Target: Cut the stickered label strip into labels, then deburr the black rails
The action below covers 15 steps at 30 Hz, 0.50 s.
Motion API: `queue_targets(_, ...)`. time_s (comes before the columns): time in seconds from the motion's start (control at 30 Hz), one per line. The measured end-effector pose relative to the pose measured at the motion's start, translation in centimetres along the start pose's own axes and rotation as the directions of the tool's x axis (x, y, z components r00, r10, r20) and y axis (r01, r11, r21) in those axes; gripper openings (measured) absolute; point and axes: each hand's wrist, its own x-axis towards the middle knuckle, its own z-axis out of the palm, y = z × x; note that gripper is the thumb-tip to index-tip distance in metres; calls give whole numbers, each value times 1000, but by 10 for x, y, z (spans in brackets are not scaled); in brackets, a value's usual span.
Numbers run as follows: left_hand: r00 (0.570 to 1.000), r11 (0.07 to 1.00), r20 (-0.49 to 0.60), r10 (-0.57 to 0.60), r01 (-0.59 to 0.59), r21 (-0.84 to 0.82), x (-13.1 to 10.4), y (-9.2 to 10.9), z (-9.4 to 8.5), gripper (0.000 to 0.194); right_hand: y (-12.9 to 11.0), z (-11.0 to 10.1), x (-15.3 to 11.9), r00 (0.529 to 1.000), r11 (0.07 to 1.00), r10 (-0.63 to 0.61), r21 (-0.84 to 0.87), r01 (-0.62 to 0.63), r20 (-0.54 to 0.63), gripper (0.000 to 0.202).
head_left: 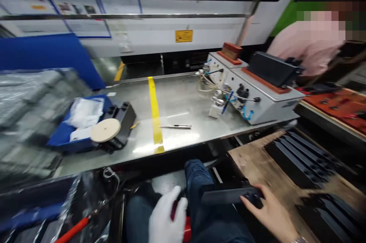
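Observation:
My left hand (pixel 167 218), in a white glove, is over my lap with thumb and fingers apart. Something dark red shows in the gap between them; whether the hand touches it is unclear. Bare, my right hand (pixel 270 210) grips one end of a long black plastic part (pixel 221 197) between thumb and fingers. That part lies roughly level over my thigh, its free end pointing left. To the right, several similar black parts (pixel 303 159) lie in a row on a brown board (pixel 251 151), with another group (pixel 334 214) nearer me.
A metal table (pixel 183 102) ahead bears a slim pen-like tool (pixel 175 126), a blue bin (pixel 61 138), a round cream disc (pixel 105 130) and grey fixture boxes (pixel 265 107). A red-handled tool (pixel 73 231) is at lower left. A co-worker (pixel 309 45) is at right.

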Motion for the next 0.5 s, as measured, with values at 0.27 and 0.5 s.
queue_targets(0.27, 956, 947, 129, -263, 230, 224, -3, 16, 19, 30, -166, 39, 34, 438, 498, -818, 77, 864, 374, 55)
queue_targets(0.5, 937, 722, 67, -342, 308, -619, -26, -20, -38, 40, -233, 81, 159, 533, 527, -814, -93, 845, 228, 30)
